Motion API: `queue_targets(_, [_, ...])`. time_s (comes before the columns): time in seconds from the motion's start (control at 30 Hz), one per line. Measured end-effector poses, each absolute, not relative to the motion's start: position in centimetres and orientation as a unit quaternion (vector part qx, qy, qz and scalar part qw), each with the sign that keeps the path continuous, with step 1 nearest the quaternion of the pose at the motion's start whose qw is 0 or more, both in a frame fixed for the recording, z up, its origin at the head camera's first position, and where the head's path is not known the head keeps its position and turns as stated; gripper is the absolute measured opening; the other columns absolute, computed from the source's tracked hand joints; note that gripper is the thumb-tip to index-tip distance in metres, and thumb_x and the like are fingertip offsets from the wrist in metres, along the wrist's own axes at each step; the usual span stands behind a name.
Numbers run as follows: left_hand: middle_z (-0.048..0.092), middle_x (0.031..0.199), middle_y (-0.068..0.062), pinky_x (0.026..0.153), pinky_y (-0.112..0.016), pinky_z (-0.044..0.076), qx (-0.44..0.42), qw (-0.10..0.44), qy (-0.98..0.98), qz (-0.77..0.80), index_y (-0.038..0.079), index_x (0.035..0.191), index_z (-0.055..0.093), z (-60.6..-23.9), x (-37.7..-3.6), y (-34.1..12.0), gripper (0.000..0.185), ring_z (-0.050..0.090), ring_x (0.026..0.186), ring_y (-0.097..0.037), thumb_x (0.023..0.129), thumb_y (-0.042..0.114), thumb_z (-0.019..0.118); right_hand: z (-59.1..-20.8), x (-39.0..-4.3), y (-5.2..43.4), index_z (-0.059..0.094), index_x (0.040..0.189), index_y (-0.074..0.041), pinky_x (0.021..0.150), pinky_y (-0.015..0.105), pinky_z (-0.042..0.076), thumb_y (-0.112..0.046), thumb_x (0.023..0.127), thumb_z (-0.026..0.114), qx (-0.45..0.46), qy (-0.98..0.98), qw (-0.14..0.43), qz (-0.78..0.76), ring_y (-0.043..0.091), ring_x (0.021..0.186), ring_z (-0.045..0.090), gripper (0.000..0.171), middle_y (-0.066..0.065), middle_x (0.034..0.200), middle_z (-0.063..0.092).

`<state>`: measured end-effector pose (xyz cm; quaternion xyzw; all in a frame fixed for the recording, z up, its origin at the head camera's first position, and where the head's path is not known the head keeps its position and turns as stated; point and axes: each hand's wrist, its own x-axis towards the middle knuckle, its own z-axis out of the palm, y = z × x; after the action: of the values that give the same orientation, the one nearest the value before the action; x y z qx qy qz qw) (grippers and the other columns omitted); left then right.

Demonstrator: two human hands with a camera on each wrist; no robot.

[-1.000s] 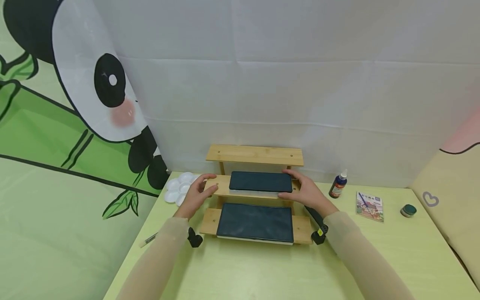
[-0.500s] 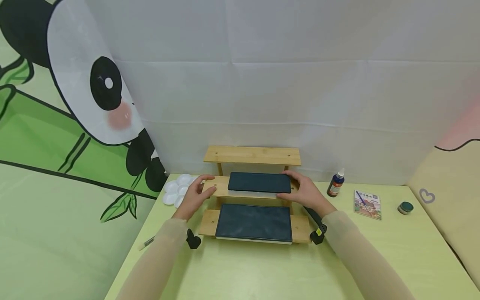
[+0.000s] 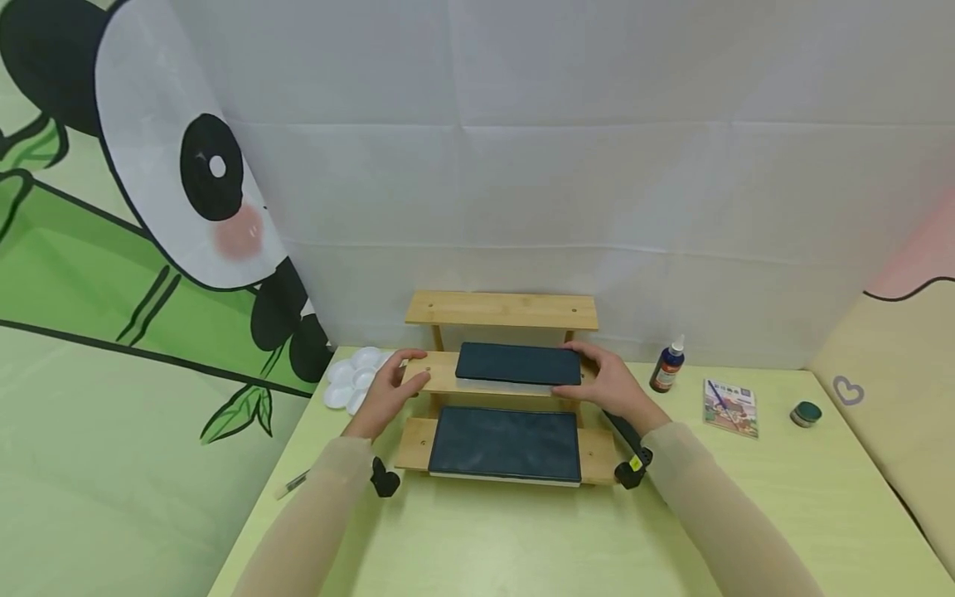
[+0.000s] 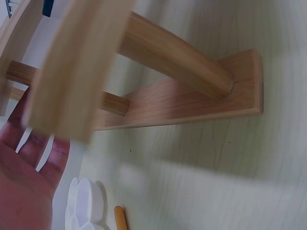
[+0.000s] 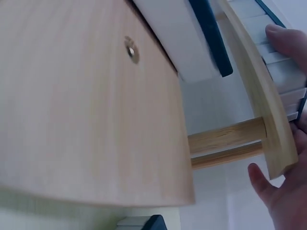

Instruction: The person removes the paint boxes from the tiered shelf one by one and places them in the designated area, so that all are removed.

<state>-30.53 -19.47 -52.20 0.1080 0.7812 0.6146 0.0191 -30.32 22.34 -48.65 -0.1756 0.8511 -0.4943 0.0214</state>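
A dark rectangular slab lies on the middle step of a three-tier wooden shelf, between both hands. The right hand grips its right end; the left hand curls around the step's left end. Fingertips are partly hidden. Two slabs show, the second on the near step.

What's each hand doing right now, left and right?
Left hand: grips the left end of the middle shelf.
Right hand: curled round the right end of the dark slab on that shelf.
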Motion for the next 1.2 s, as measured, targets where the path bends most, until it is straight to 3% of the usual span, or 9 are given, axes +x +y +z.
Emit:
queue_targets(0.27, [0.045,0.157,-0.003,0.095,-0.04,0.052,0.103,0.011,0.795,0.597,0.017,0.144,0.056,-52.6,-30.5,-19.5,0.044,0.038,0.147,-0.03,0.105,0.033,0.068,-49.0,-29.9,22.5,0.063,0.141,-0.019,0.112,0.056,0.04,-0.039,0.078,0.095,-0.163,0.839,0.014,-0.519,0.031,0.132,0.055,0.074,0.006,0.143,0.061])
queue_targets(0.53, [0.046,0.155,0.003,0.096,-0.048,0.051,0.1,0.013,0.794,0.599,0.023,0.142,0.057,-52.3,-30.3,-19.4,0.042,0.036,0.148,-0.027,0.104,0.036,0.068,-48.8,-28.9,23.2,0.058,0.149,-0.015,0.113,0.066,0.032,-0.042,0.079,0.094,-0.145,0.855,-0.004,-0.497,0.039,0.144,0.042,0.083,0.009,0.157,0.049])
queue_targets(0.7, [0.045,0.156,0.002,0.097,-0.05,0.051,0.101,0.015,0.793,0.6,0.022,0.143,0.057,-52.2,-30.2,-19.4,0.043,0.035,0.148,-0.028,0.105,0.036,0.067,-48.8,-28.4,23.8,0.058,0.15,-0.016,0.113,0.069,0.031,-0.043,0.079,0.093,-0.137,0.853,-0.009,-0.504,0.038,0.145,0.041,0.084,0.007,0.153,0.053])
queue_targets(0.9, [0.039,0.161,-0.002,0.099,-0.054,0.05,0.105,0.014,0.79,0.604,0.021,0.145,0.055,-52.3,-30.0,-19.4,0.043,0.024,0.155,-0.031,0.106,0.034,0.066,-48.9,-27.6,24.8,0.058,0.149,-0.02,0.11,0.072,0.031,-0.04,0.08,0.094,-0.131,0.846,-0.022,-0.516,0.04,0.142,0.044,0.081,0.008,0.146,0.059])
queue_targets(1.07, [0.035,0.164,-0.01,0.101,-0.06,0.047,0.112,0.012,0.782,0.614,0.017,0.146,0.054,-52.4,-29.9,-19.3,0.043,0.029,0.153,-0.032,0.106,0.031,0.065,-49.1,-26.9,26.1,0.061,0.146,-0.022,0.107,0.071,0.035,-0.031,0.081,0.094,-0.128,0.835,-0.034,-0.533,0.039,0.135,0.051,0.074,0.009,0.13,0.068])
queue_targets(1.2, [0.035,0.164,-0.011,0.101,-0.063,0.046,0.116,0.01,0.778,0.617,0.016,0.146,0.055,-52.3,-29.8,-19.2,0.043,0.032,0.151,-0.034,0.107,0.03,0.065,-49.2,-26.2,27.3,0.061,0.145,-0.022,0.109,0.069,0.036,-0.026,0.082,0.093,-0.119,0.831,-0.048,-0.541,0.038,0.134,0.052,0.071,0.01,0.127,0.069])
